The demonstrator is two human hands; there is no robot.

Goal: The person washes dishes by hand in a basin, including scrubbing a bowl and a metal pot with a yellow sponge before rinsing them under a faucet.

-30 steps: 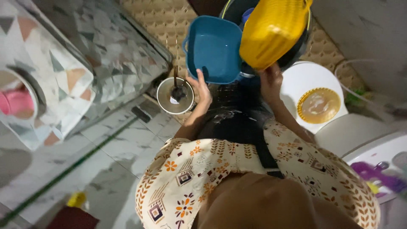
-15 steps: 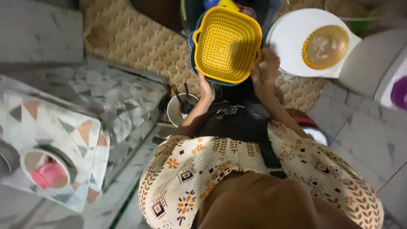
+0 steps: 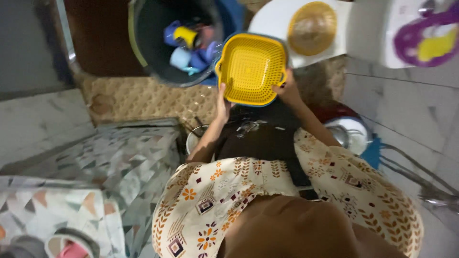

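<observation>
Holding a yellow colander (image 3: pixel 251 68) nested in a blue bowl (image 3: pixel 277 98), both hands grip its near edge: left hand (image 3: pixel 223 101) with fingers curled on the left rim, right hand (image 3: pixel 287 88) clasping the right rim. Far left, just beside the colander, a dark tub (image 3: pixel 143 43) contains cups (image 3: pixel 189 43). Far right stands a white plate (image 3: pixel 272 21).

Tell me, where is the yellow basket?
In the head view, top middle: both hands hold the yellow basket, left hand and right hand, between the dark tub and white lid.
</observation>
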